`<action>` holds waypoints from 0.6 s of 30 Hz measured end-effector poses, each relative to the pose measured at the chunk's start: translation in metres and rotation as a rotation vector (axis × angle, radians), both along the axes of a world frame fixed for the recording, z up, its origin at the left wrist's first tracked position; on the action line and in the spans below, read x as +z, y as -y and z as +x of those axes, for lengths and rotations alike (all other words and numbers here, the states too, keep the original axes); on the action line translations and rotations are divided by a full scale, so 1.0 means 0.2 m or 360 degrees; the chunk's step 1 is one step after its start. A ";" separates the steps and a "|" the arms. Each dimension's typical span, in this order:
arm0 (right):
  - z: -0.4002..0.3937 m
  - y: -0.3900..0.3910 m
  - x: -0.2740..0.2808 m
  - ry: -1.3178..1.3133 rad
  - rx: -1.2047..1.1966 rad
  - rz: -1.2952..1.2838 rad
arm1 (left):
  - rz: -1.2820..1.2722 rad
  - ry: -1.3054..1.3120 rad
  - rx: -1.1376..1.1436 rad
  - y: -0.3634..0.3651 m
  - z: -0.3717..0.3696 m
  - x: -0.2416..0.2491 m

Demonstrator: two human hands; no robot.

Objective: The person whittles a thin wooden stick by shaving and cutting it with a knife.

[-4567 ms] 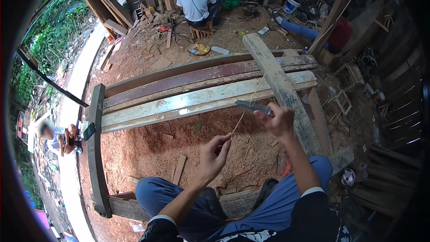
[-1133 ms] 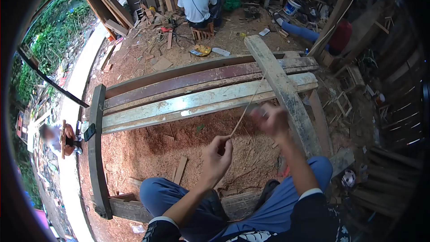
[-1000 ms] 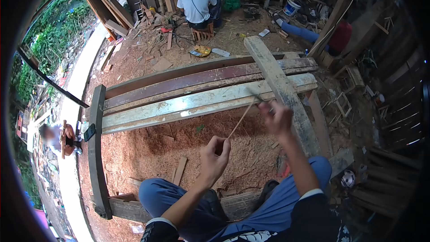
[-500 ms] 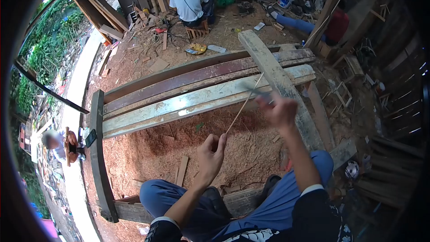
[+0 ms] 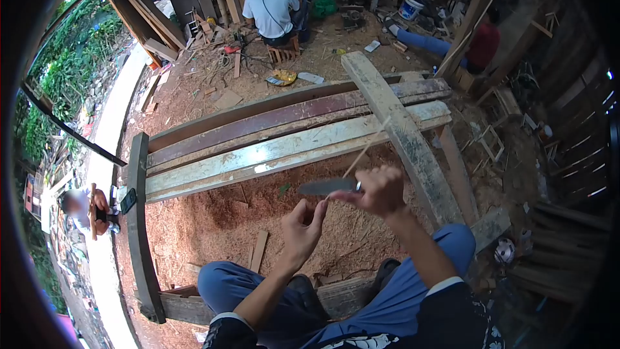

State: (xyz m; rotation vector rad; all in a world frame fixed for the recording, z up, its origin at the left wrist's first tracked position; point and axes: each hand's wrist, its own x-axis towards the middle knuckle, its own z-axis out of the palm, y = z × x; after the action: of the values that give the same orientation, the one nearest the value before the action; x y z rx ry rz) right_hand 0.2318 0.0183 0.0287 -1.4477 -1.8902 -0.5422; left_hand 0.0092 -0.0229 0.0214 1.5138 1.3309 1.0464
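Note:
My left hand (image 5: 302, 229) pinches the near end of a thin wooden stick (image 5: 366, 152), which slants up and right toward the wide plank. Fingers of my right hand (image 5: 382, 192) are wrapped round the handle of a knife (image 5: 328, 186), whose blade points left. The blade lies just above my left fingertips, close to the stick's near end. My right thumb reaches the stick beside my left fingers. Both hands are over the shavings-covered ground, in front of the long boards (image 5: 258, 155).
A wide plank (image 5: 403, 123) crosses the boards at right. A dark beam (image 5: 139, 232) holds a phone (image 5: 128, 201) at left. A person in a white shirt (image 5: 271, 11) sits at the back, another in red (image 5: 483, 45) at right, and a third (image 5: 84, 210) at far left.
My right hand has moved down and left, bringing the knife from beside the stick's upper part to its near end. My left hand has barely moved and still pinches the stick.

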 end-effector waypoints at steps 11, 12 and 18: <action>0.08 -0.01 -0.03 -0.0278 -0.0061 -0.0066 | -0.0010 -0.0015 -0.0032 0.00 -0.01 -0.08; 0.20 -0.02 -0.02 -0.0317 -0.0230 -0.0127 | -0.0035 -0.0043 -0.0019 0.00 -0.02 -0.05; 0.03 0.00 0.00 -0.0081 -0.0063 0.0100 | 0.0100 -0.0095 -0.0067 0.01 -0.01 0.04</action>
State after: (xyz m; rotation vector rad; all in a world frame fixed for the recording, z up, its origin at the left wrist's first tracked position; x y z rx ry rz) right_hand 0.2376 0.0179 0.0291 -1.4478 -1.7926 -0.5732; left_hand 0.0081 -0.0249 0.0289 1.6240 1.3123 1.0325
